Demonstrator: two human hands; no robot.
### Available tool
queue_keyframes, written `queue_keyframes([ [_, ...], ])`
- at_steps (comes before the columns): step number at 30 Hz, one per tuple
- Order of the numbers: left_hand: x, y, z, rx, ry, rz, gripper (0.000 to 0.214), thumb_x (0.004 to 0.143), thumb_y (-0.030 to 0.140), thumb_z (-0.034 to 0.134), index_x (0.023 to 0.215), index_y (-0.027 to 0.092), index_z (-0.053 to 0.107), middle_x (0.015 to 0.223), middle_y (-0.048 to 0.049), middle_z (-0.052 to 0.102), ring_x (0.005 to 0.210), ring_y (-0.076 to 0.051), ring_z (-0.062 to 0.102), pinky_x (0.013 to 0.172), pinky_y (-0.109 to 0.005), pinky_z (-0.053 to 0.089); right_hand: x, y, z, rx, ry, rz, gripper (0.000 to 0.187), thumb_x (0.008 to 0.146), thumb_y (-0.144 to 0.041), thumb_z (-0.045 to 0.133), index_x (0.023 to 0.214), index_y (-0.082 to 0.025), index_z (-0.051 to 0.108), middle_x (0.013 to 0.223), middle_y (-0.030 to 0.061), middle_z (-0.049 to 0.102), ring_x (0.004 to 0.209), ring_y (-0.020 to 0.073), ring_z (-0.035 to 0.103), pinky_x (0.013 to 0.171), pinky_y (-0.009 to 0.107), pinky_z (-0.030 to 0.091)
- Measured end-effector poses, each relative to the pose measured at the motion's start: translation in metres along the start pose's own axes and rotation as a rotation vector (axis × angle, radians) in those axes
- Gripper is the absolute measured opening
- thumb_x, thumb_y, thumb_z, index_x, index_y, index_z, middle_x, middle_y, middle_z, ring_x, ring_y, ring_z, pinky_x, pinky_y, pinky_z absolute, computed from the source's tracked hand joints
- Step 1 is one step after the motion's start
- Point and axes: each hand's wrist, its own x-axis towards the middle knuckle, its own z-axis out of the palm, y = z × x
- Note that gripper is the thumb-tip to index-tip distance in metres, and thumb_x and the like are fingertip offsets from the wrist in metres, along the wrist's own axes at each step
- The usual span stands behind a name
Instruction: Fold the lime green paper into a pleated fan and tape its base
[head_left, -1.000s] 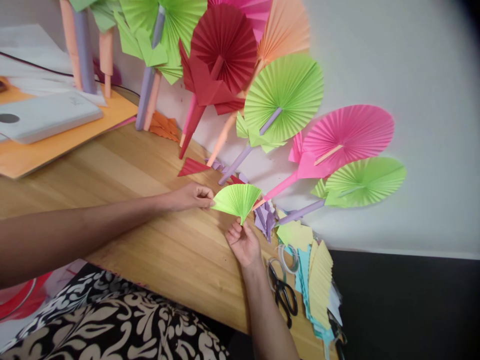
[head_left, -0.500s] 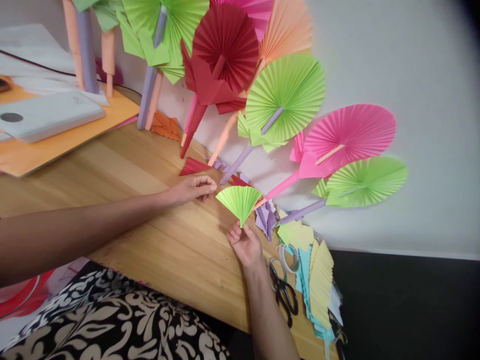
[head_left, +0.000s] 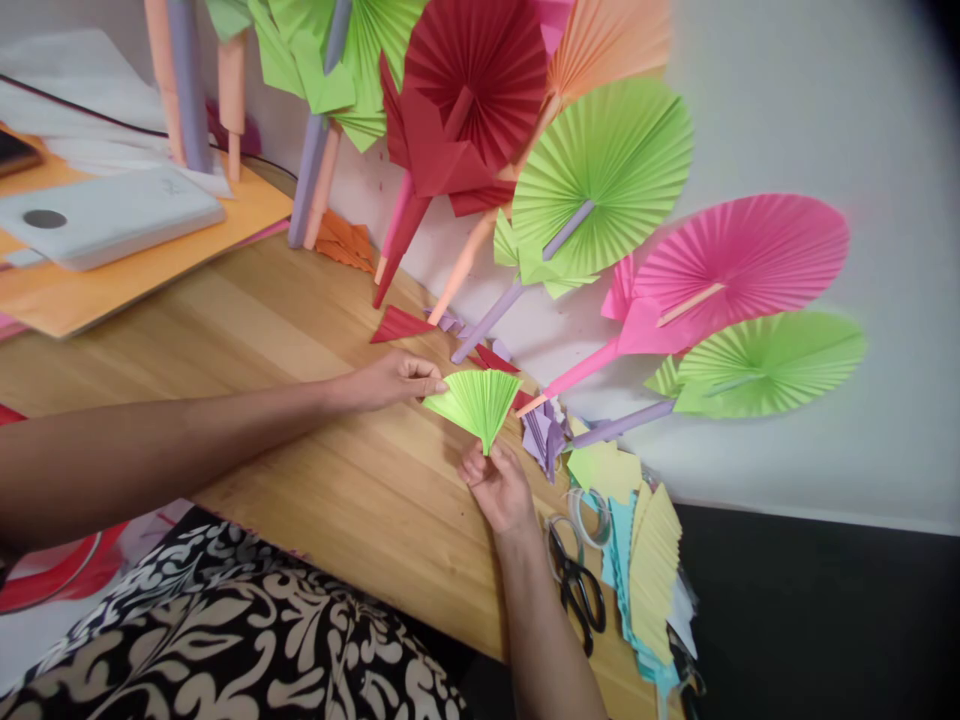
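A small lime-green pleated paper fan [head_left: 478,402] is half spread just above the wooden table [head_left: 300,420]. My right hand [head_left: 496,487] pinches its pointed bottom end. My left hand [head_left: 395,380], fingers curled, grips the fan's left edge. Both hands are closed on the same fan.
Round paper fans on rolled paper sticks lean on the wall: red [head_left: 474,75], green [head_left: 604,170], pink [head_left: 739,260], green [head_left: 765,362]. Black scissors [head_left: 574,585], a tape roll [head_left: 587,512] and pleated yellow and teal papers [head_left: 651,570] lie at right. A white device [head_left: 105,215] sits on orange card at left.
My left hand, which had let go of the fan's left edge half a second ago, has taken hold of it again. The camera view has shifted slightly.
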Motion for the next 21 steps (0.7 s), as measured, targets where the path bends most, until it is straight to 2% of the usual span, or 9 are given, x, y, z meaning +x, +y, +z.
queue_keyframes([
  [5,0.001,-0.001,-0.001,-0.048,-0.005,-0.013,0.032,0.078,0.043,0.068,0.067,0.016,0.056,0.063,0.0045,0.049,0.06,-0.009,0.043,0.058,-0.022,0.033,0.0,0.0,-0.001,0.021,0.005,0.008,0.028,0.074,-0.044,0.075,0.075,-0.02,0.061,0.06,-0.0048,0.04,0.056,0.0114,0.039,0.055,0.029,0.038],
  [13,0.002,-0.009,0.001,-0.119,-0.09,-0.063,0.027,0.072,0.036,0.074,0.073,0.013,0.06,0.067,0.0042,0.054,0.062,-0.008,0.048,0.059,-0.02,0.035,0.0,0.001,-0.001,0.033,0.004,0.024,0.029,0.072,-0.044,0.078,0.077,-0.019,0.065,0.058,-0.0044,0.043,0.056,0.0117,0.041,0.056,0.029,0.039],
  [21,0.003,-0.001,-0.003,-0.151,0.03,-0.034,0.027,0.073,0.038,0.076,0.073,0.015,0.061,0.066,0.0046,0.056,0.063,-0.008,0.049,0.062,-0.021,0.039,0.0,-0.001,0.002,0.082,0.001,0.017,0.027,0.072,-0.04,0.08,0.075,-0.018,0.066,0.06,-0.004,0.045,0.056,0.0104,0.042,0.056,0.027,0.04],
])
